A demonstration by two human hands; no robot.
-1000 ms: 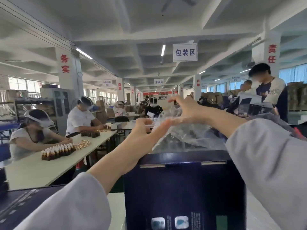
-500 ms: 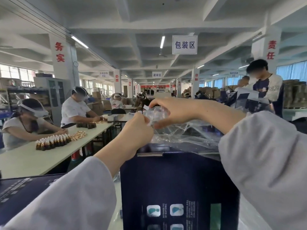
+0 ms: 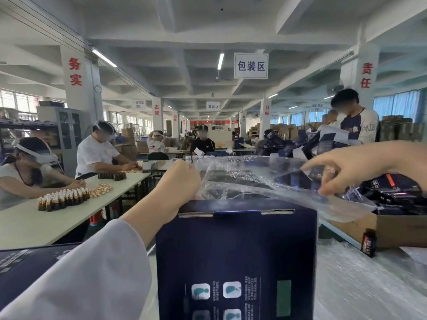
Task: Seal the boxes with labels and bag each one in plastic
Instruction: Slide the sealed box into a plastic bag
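- Fingers of the right hand pinch the right edge of the bag. The thumb and one finger are closed on the clear film, and the index finger points left.
- The left hand is clenched round the bag's left edge. Its back faces the camera and the wrist rises out of a white sleeve.
- Both arms reach forward, well apart, holding the bag stretched wide between them.
- The bag hangs just above the top of the box, and its lower film trails over the box's far right corner.
- The box is dark blue and stands upright in the middle, close to the camera, with its top flap tucked in.
- Its near face carries pale icons and a green patch; the print beside them is too small to read.
- A hanging sign reads 包装区, and a smaller sign farther back reads 灌装区.
- Red characters on the left pillar read 务实; those on the right pillar read 责任.
- A carton on the right holds dark packs, and a small bottle stands against its front.
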